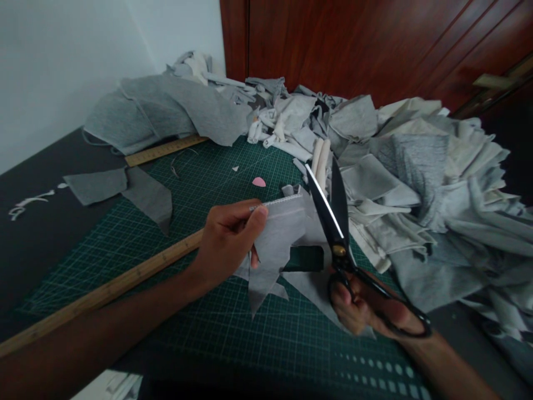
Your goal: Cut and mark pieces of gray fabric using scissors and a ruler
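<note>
Between thumb and fingers, my left hand [231, 236] pinches the top edge of a light grey fabric piece [277, 225], which hangs down in pointed corners over the cutting mat. A stitched seam runs along that held edge. My right hand [358, 305] grips large black-handled scissors [339, 250] by the loops, fingers through them. The blades are spread apart, pointing up and away, just right of the fabric. More grey fabric lies under and behind the held piece, with a rectangular gap that shows the green mat. Whether the blades touch the cloth I cannot tell.
The green cutting mat [208, 183] carries a pink chalk piece [259, 181], a long wooden ruler [137, 272] and grey scraps [147, 194]. A second ruler [166, 150] lies farther back. Heaped cloth [400, 172] fills the right and back, before a wooden door [353, 44].
</note>
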`<action>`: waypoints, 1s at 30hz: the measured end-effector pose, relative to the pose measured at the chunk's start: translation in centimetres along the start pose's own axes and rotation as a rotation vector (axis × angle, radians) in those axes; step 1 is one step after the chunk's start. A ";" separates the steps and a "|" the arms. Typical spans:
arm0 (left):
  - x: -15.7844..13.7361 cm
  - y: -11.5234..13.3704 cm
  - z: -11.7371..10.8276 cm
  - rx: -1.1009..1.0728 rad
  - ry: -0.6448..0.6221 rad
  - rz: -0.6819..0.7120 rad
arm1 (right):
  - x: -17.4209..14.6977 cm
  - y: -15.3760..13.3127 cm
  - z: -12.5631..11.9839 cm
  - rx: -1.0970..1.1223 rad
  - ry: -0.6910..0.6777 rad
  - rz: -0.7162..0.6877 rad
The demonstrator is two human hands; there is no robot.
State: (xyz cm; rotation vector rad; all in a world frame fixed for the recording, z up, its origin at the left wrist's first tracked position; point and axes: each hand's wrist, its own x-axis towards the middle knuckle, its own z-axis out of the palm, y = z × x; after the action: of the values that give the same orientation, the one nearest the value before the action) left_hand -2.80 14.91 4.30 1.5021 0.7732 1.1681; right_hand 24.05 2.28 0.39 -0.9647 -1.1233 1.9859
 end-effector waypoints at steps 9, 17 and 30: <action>0.5 0.2 -0.2 0.012 0.046 0.042 | -0.4 -3.1 1.9 -0.601 0.456 -0.111; 0.1 0.6 -0.1 0.029 0.024 0.095 | 0.4 -2.9 1.5 -1.317 0.871 -0.280; 0.2 0.5 -0.2 0.121 -0.007 0.161 | 0.0 -3.1 1.0 -1.545 0.902 -0.372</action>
State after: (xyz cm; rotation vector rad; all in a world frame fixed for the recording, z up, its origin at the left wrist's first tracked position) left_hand -3.03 15.02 4.81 1.6933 0.7401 1.2524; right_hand 23.73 3.17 3.46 -1.8319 -1.9165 -0.0556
